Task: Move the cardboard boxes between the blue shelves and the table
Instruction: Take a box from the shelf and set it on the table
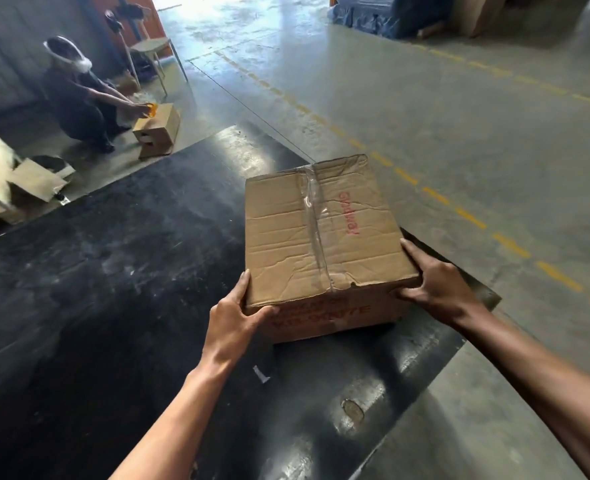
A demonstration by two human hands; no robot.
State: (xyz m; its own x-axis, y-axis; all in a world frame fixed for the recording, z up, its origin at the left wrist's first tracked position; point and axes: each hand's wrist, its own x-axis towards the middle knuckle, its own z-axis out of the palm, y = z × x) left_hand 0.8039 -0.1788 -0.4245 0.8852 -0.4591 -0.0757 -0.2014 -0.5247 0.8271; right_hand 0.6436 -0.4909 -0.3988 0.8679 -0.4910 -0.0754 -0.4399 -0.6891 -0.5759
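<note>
A creased cardboard box [321, 233], taped along its top and printed in red, sits on the black table [113, 289] near the table's right edge. My left hand [234, 317] grips its near left corner, thumb on the front face. My right hand [439, 285] grips the near right corner, fingers along the right side and thumb on the front. No blue shelves are in view.
A person [79, 102] crouches on the floor at the far left, hands on another cardboard box [158, 129]. Flattened cardboard [37, 178] lies by a pale object at the left edge. A chair [155, 50] stands behind. Grey concrete floor with a dashed yellow line [473, 220] runs to the right.
</note>
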